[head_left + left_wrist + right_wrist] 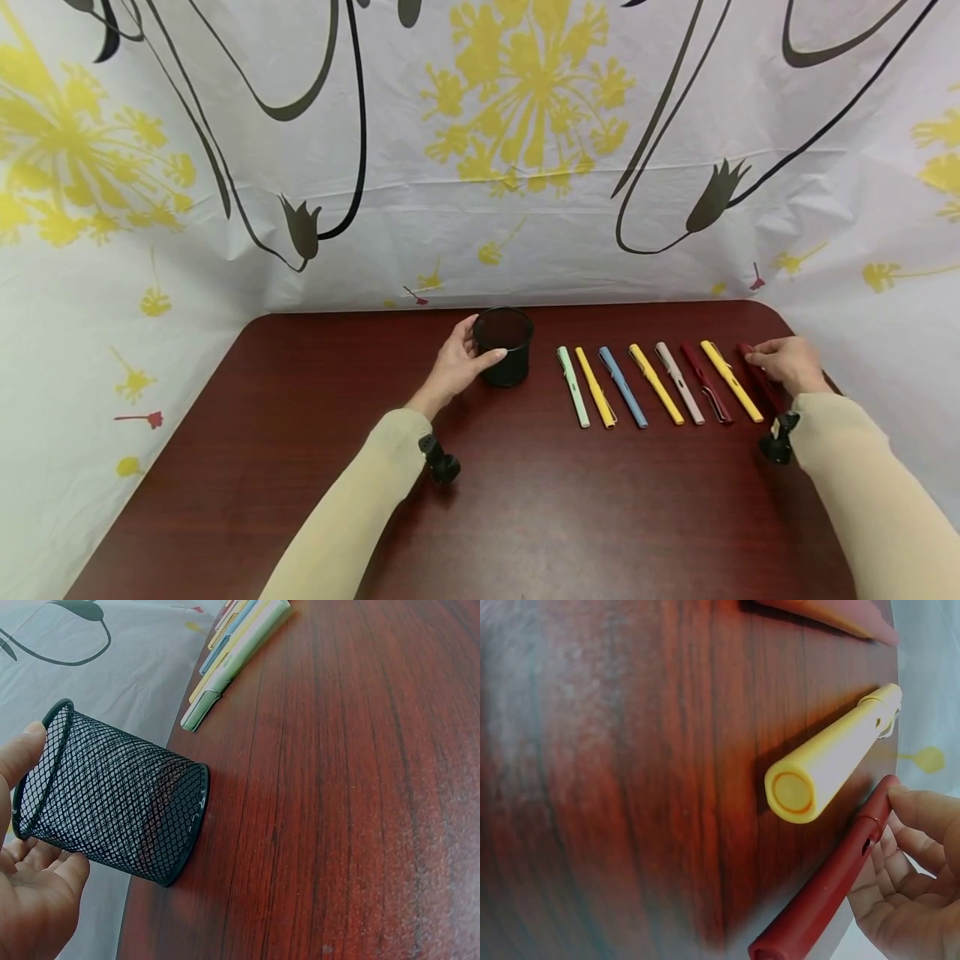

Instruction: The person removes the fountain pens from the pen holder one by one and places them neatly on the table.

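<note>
At the table's far side stands a black mesh pen holder (507, 369), upright. My left hand (455, 365) grips it from the left, with the thumb on the near side of the rim and the fingers round the other side. At the right end of a row of pens, my right hand (793, 365) pinches the far end of a dark red pen (821, 889) between thumb and fingers. Beside that pen lies a yellow pen (825, 765), untouched. Whether the red pen is off the table I cannot tell.
Leftward along the row lie another dark red pen (705, 383), a pale pink pen (679, 383), a yellow pen (656, 385), a blue pen (622, 387), a second yellow pen (595, 387) and a light green pen (573, 387). A patterned white cloth (420, 208) hangs behind the brown table (525, 508).
</note>
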Demonstrator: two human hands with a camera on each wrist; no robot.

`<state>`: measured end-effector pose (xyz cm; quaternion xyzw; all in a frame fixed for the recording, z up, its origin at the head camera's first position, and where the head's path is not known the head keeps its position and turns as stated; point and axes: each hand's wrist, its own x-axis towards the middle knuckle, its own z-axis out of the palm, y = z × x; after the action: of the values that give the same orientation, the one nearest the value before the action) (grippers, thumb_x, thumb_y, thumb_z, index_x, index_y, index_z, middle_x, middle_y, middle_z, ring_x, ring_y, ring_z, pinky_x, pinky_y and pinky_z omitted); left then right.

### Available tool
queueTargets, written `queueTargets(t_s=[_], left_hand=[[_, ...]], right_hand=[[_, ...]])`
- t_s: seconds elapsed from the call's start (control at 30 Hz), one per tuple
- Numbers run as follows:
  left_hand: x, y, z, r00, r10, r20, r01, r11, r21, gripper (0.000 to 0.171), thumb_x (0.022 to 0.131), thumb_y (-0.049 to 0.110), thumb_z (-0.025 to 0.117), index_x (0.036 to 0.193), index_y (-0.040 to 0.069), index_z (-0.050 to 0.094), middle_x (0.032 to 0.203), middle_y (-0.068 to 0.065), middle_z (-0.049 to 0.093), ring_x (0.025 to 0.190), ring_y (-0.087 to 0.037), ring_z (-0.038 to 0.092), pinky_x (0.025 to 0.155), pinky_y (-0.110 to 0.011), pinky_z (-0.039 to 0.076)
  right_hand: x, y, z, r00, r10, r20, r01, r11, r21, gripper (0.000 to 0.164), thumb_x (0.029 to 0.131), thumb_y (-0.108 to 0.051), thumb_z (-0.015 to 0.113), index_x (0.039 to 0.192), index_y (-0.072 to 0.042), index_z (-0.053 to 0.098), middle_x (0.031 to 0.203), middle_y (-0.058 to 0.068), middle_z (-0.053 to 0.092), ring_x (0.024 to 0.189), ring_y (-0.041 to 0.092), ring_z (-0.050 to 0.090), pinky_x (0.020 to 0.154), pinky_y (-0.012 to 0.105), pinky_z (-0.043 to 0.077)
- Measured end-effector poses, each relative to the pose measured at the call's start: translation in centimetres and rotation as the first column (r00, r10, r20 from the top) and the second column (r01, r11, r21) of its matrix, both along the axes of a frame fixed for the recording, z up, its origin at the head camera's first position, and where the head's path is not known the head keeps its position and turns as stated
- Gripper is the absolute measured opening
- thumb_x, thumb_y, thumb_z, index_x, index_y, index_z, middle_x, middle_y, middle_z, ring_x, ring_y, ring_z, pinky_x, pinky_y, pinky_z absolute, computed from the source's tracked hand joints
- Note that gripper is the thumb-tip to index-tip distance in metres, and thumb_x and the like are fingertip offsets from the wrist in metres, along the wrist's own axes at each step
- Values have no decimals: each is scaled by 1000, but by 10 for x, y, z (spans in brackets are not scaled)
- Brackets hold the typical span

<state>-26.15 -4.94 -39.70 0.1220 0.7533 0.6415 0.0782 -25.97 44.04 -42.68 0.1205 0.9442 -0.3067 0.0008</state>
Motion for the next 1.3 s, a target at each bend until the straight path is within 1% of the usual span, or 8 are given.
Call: queueTargets(t_s=[0.1, 0.23, 0.33, 0.43, 0.53, 0.97, 1.17, 1.3], left_hand=[[0, 0, 0, 1000, -1, -2, 1, 1000, 2, 78, 87, 10, 68, 148, 1, 21, 147, -21, 33, 137, -30, 33, 111, -42, 29], [-12, 0, -16, 1000, 2, -4, -2, 1000, 12, 79, 86, 11, 68, 149, 3, 20, 148, -20, 32, 138, -29, 32, 112, -42, 29], [-20, 1, -28, 1000, 12, -4, -11, 1000, 24, 80, 86, 13, 70, 149, 6, 20, 149, -18, 32, 138, -28, 33, 111, -43, 29], [-20, 2, -30, 1000, 24, -2, -24, 999, 28, 80, 85, 15, 70, 149, 9, 23, 148, -15, 34, 137, -26, 34, 111, -41, 30], [-20, 3, -29, 1000, 30, 2, -30, 999, 21, 79, 85, 15, 71, 149, 9, 23, 148, -14, 35, 137, -25, 35, 111, -40, 31], [-22, 8, -30, 1000, 17, -18, -17, 1000, 11, 79, 84, 14, 71, 148, 8, 25, 147, -15, 36, 136, -26, 36, 111, -41, 31], [-22, 4, -30, 999, 35, -38, -37, 997, -61, 80, 83, 17, 73, 147, 8, 27, 144, -16, 40, 133, -27, 41, 108, -41, 36], [-22, 0, -30, 998, 39, -56, -47, 988, -147, 82, 83, 25, 73, 148, 11, 26, 144, -14, 40, 132, -27, 42, 106, -41, 38]], right_hand=[[0, 1, -2, 1000, 7, -11, -7, 1000, 15, 38, 91, -14, 59, 107, 20, 57, 86, 26, 59, 63, 16, 50, 52, 29, 44], [1, 0, -3, 1000, 2, -19, -1, 999, 34, 39, 90, -15, 59, 107, 20, 57, 95, 32, 57, 69, 24, 51, 53, 28, 43], [3, -3, -2, 1000, -4, -19, 5, 999, 47, 39, 91, -15, 58, 108, 20, 57, 103, 36, 53, 80, 36, 50, 58, 35, 45], [5, -3, -2, 1000, -5, -21, 6, 999, 52, 40, 91, -16, 58, 108, 20, 57, 107, 37, 51, 88, 43, 47, 65, 44, 45], [5, -2, -3, 1000, -8, -22, 9, 998, 56, 40, 92, -16, 57, 108, 20, 57, 108, 37, 52, 89, 44, 46, 67, 48, 44], [11, 1, -1, 1000, -13, -27, 15, 998, 67, 46, 93, -22, 56, 110, 20, 53, 108, 38, 51, 88, 44, 50, 68, 48, 46], [11, -7, 2, 997, 35, -66, -27, 993, 114, 50, 94, -25, 55, 114, 21, 50, 111, 40, 50, 91, 48, 50, 73, 53, 45], [7, -21, 8, 993, 64, -101, -51, 991, 126, 52, 95, -26, 52, 119, 20, 47, 112, 40, 50, 93, 50, 50, 75, 55, 44]])
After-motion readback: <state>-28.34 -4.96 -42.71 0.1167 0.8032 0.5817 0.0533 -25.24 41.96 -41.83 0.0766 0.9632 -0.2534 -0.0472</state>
